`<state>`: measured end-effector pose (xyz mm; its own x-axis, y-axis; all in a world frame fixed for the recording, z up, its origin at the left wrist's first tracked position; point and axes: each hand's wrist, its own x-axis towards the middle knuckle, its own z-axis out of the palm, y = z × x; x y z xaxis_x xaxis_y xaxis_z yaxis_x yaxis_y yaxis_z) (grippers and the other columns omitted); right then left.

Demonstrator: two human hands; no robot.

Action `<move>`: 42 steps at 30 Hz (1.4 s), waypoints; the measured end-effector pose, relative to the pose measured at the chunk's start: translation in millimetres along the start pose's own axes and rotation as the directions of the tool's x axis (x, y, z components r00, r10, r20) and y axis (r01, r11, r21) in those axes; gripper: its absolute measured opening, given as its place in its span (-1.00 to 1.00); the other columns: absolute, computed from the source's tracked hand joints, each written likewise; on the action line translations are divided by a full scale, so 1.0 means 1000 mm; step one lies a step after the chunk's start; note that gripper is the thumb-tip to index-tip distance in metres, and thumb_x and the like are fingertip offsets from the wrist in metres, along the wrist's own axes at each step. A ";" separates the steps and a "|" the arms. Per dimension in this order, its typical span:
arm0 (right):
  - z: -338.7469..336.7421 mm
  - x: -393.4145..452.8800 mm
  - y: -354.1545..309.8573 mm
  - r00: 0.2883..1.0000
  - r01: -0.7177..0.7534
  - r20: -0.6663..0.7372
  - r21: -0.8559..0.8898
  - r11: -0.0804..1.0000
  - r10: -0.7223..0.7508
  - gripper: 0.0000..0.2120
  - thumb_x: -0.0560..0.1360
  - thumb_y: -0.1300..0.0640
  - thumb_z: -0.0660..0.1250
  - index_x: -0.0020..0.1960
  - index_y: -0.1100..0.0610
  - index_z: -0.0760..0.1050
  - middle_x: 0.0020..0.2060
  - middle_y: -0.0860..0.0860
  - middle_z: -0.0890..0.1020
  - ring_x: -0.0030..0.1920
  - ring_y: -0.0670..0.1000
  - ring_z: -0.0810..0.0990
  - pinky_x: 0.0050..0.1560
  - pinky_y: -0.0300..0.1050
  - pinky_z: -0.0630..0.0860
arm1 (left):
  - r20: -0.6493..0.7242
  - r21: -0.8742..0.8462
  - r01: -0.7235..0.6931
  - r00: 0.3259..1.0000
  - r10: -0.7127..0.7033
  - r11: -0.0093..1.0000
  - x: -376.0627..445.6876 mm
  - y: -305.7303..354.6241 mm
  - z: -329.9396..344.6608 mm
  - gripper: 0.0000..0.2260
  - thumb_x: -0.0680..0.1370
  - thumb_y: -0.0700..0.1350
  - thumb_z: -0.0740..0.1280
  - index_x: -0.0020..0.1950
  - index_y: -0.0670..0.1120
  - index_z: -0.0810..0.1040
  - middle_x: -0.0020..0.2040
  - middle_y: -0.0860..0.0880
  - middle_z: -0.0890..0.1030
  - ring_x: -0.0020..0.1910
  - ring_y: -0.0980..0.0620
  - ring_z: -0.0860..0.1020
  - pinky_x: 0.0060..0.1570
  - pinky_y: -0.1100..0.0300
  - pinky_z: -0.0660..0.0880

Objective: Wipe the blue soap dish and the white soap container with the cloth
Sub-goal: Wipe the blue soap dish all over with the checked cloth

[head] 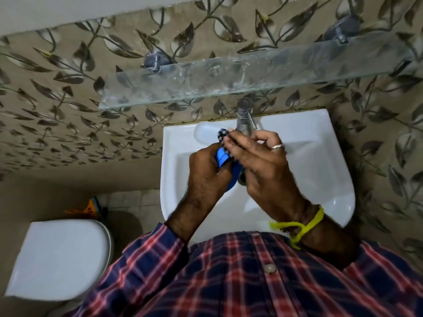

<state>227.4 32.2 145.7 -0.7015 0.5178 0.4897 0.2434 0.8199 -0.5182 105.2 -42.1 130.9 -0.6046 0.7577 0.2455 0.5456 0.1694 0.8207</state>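
**A:** Head view, looking down: what have you got over the sink [320,161]?

**B:** Both my hands are above the white basin, just in front of the tap [244,120]. My left hand [206,170] is closed round the blue soap dish [221,156], thumb across its near edge, so only a strip of blue shows between my hands, with another bit of blue lower down by my palm.

**A:** And the cloth?

**B:** My right hand [263,163] has its fingers curled and pinched on the dark cloth with white dots [223,135], pressed against the top of the dish. Most of the cloth is hidden behind my fingers.

**A:** Where's the white soap container?

**B:** I can't see it from here.

**A:** Anything else around you?

**B:** A glass shelf [229,83] on the leaf-patterned wall above the tap, a ring [278,146] on my right hand, a yellow band [304,227] tied at my right wrist, and a closed white toilet lid [59,257] down to my left.
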 end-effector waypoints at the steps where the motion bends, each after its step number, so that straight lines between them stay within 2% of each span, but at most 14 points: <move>1: 0.000 0.000 -0.003 0.999 0.038 0.006 0.003 0.999 -0.038 -0.52 0.49 0.44 0.12 0.36 0.23 0.48 0.36 0.11 0.51 0.17 0.14 0.41 0.30 -0.07 0.39 | -0.014 0.013 -0.006 1.000 0.006 1.000 -0.001 -0.001 0.000 -0.93 0.41 -0.20 0.38 -0.16 -0.18 0.63 -0.34 0.01 0.60 -0.36 0.04 0.51 -0.36 0.10 0.48; 4: -0.003 0.004 0.000 0.998 -0.039 -0.041 0.038 0.999 0.040 -0.47 0.42 0.47 0.14 0.34 0.22 0.50 0.32 0.10 0.54 0.17 0.07 0.39 0.29 -0.06 0.41 | -0.082 -0.055 -0.028 0.996 0.023 0.998 -0.003 0.001 -0.001 -0.93 0.43 -0.23 0.39 -0.15 -0.07 0.64 -0.33 0.20 0.57 -0.35 0.19 0.52 -0.32 0.26 0.48; 7: -0.002 0.004 0.003 0.983 -0.159 -0.078 0.105 0.982 0.167 -0.41 0.30 0.58 0.22 0.28 0.26 0.54 0.26 0.12 0.59 0.13 0.02 0.40 0.23 0.04 0.46 | -0.101 -0.065 -0.046 0.994 0.040 0.997 -0.005 0.001 -0.003 -0.88 0.47 -0.24 0.43 -0.02 -0.18 0.71 -0.22 0.13 0.64 -0.24 0.18 0.61 -0.20 0.31 0.54; 12: -0.001 0.003 -0.011 0.996 -0.040 -0.078 0.086 0.995 0.046 -0.41 0.35 0.48 0.13 0.34 0.23 0.50 0.32 0.07 0.54 0.18 0.12 0.41 0.34 -0.17 0.34 | -0.089 -0.137 -0.056 0.995 0.044 0.989 -0.006 0.001 -0.006 -0.86 0.44 -0.33 0.40 -0.07 -0.16 0.67 -0.26 0.15 0.59 -0.29 0.17 0.54 -0.23 0.27 0.53; 16: -0.001 -0.004 -0.002 0.958 -0.241 -0.095 0.245 0.939 0.271 -0.51 0.41 0.48 0.33 0.32 0.25 0.50 0.10 -0.16 0.54 0.11 0.14 0.56 0.23 -0.19 0.45 | -0.146 -0.238 -0.115 0.986 0.081 0.964 -0.008 0.010 -0.012 -0.80 0.52 -0.29 0.44 0.09 -0.06 0.64 -0.13 0.19 0.65 -0.16 0.22 0.63 -0.10 0.24 0.61; 19: 0.006 -0.009 -0.006 0.894 -0.383 -0.086 0.359 0.851 0.439 -0.58 0.44 0.34 0.45 0.29 0.23 0.54 0.03 0.00 0.59 0.07 0.03 0.62 0.21 -0.20 0.51 | -0.129 -0.357 -0.053 0.992 0.007 0.933 -0.003 0.011 -0.012 -0.81 0.53 -0.22 0.46 0.01 0.07 0.66 -0.17 0.21 0.67 -0.16 0.15 0.64 -0.10 0.09 0.65; 21: 0.008 -0.006 -0.008 0.865 -0.402 -0.131 0.397 0.825 0.484 -0.59 0.45 0.30 0.46 0.28 0.16 0.56 0.03 0.08 0.63 0.00 -0.10 0.62 0.11 -0.40 0.50 | -0.110 -0.454 0.014 0.991 -0.072 0.891 -0.003 0.013 -0.010 -0.78 0.53 -0.24 0.46 -0.04 0.11 0.66 -0.20 0.16 0.69 -0.19 0.09 0.64 -0.13 0.05 0.65; 23: 0.005 -0.002 -0.008 0.867 -0.374 -0.196 0.354 0.857 0.459 -0.61 0.45 0.30 0.45 0.26 0.15 0.58 -0.01 0.12 0.64 -0.04 -0.08 0.62 0.07 -0.40 0.51 | -0.061 -0.482 0.036 0.995 -0.075 0.875 -0.005 0.016 -0.009 -0.81 0.53 -0.24 0.46 -0.05 0.08 0.67 -0.20 0.09 0.68 -0.20 0.05 0.63 -0.13 0.04 0.65; 25: 0.002 0.001 -0.005 0.899 -0.303 -0.258 0.215 0.928 0.353 -0.62 0.42 0.33 0.43 0.23 0.20 0.60 -0.02 0.12 0.67 -0.02 0.10 0.63 0.09 -0.11 0.57 | 0.006 -0.475 0.074 0.997 -0.081 0.877 -0.004 0.016 -0.012 -0.88 0.52 -0.20 0.46 -0.07 0.02 0.68 -0.22 0.04 0.67 -0.23 0.04 0.61 -0.16 0.05 0.63; 27: -0.003 0.002 -0.004 0.934 -0.248 -0.251 0.059 0.967 0.254 -0.60 0.39 0.39 0.41 0.22 0.24 0.60 0.02 0.10 0.70 -0.02 0.19 0.59 0.05 0.03 0.57 | 0.076 -0.397 0.133 0.991 -0.112 0.908 0.002 0.013 -0.018 -0.96 0.49 -0.15 0.48 -0.08 -0.05 0.70 -0.23 -0.02 0.70 -0.25 0.02 0.61 -0.18 0.08 0.60; 30: -0.009 0.006 -0.001 0.967 -0.158 -0.213 -0.066 0.985 0.141 -0.57 0.37 0.44 0.37 0.23 0.27 0.58 0.09 0.10 0.69 -0.02 0.19 0.55 0.03 0.04 0.55 | 0.166 -0.232 0.170 0.977 -0.133 0.958 0.013 0.014 -0.024 -0.89 0.45 -0.10 0.50 -0.07 -0.09 0.71 -0.19 -0.08 0.73 -0.20 -0.11 0.69 -0.12 -0.06 0.66; 34: -0.011 0.010 -0.007 0.982 -0.003 -0.187 -0.113 0.994 -0.018 -0.52 0.35 0.48 0.29 0.26 0.30 0.55 0.17 0.12 0.65 -0.01 0.16 0.50 0.12 -0.12 0.44 | 0.188 -0.145 0.182 0.970 -0.153 0.972 0.018 0.019 -0.024 -0.91 0.46 -0.12 0.56 -0.09 -0.08 0.69 -0.20 -0.05 0.74 -0.21 -0.01 0.72 -0.09 -0.09 0.67; 37: -0.013 0.005 0.000 0.992 0.039 -0.114 -0.110 0.993 -0.051 -0.49 0.37 0.48 0.29 0.30 0.26 0.53 0.23 0.09 0.62 0.02 0.12 0.48 0.16 -0.19 0.39 | 0.190 -0.136 0.178 0.970 -0.151 0.975 0.016 0.013 -0.026 -0.89 0.46 -0.12 0.56 -0.08 -0.11 0.71 -0.21 -0.05 0.75 -0.22 -0.02 0.73 -0.09 -0.11 0.67; 42: -0.016 -0.009 0.019 0.998 -0.059 -0.029 0.051 0.997 0.061 -0.49 0.34 0.55 0.38 0.25 0.26 0.57 0.19 0.08 0.64 -0.03 0.18 0.52 0.10 0.06 0.53 | 0.173 -0.197 0.233 0.964 -0.200 0.952 0.010 0.007 -0.031 -0.87 0.47 -0.17 0.54 -0.01 -0.15 0.72 -0.23 -0.09 0.75 -0.24 -0.03 0.74 -0.08 -0.13 0.68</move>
<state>248.6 46.7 142.6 -0.6660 0.5735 0.4770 0.2500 0.7741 -0.5816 85.0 -52.9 154.7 -0.5915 0.8061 -0.0167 0.2650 0.2139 0.9402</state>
